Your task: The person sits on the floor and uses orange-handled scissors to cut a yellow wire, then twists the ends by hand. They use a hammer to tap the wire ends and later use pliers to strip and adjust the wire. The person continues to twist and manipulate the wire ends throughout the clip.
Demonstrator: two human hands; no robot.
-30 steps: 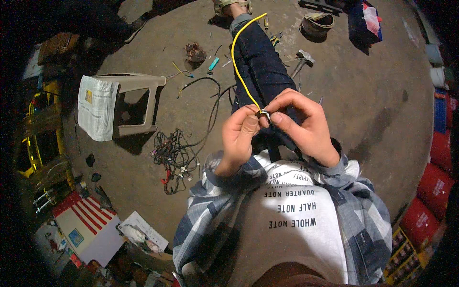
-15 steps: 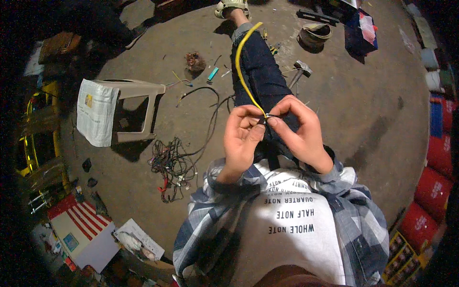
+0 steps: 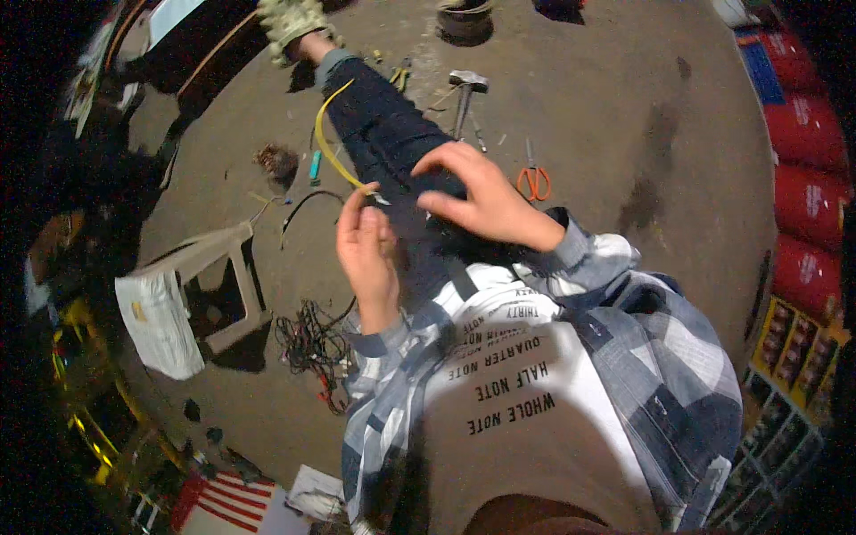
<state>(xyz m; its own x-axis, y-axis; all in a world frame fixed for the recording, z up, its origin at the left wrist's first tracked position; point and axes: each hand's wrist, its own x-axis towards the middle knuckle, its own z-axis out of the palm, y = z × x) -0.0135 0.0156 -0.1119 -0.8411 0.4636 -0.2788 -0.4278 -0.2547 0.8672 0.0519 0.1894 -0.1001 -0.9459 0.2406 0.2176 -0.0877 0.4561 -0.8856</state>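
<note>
The wire (image 3: 322, 134) is pinched between the thumb and fingers of the left hand (image 3: 367, 254), its long axis bowed up and away over the leg's (image 3: 383, 116) left edge. It is thin and yellow, its pale lower tip blurred and turned toward the right hand (image 3: 489, 198), whose fingers are spread apart, empty.

– Type of premises?
– A workshop, apparently.
– Evidence?
– Hammer (image 3: 464, 100) and orange-handled scissors (image 3: 532, 168) lying on the bare floor (image 3: 588, 98), upper centre; a tangle of dark cables (image 3: 312, 342), left of centre; red containers (image 3: 810, 201) lined along the right edge.
</note>
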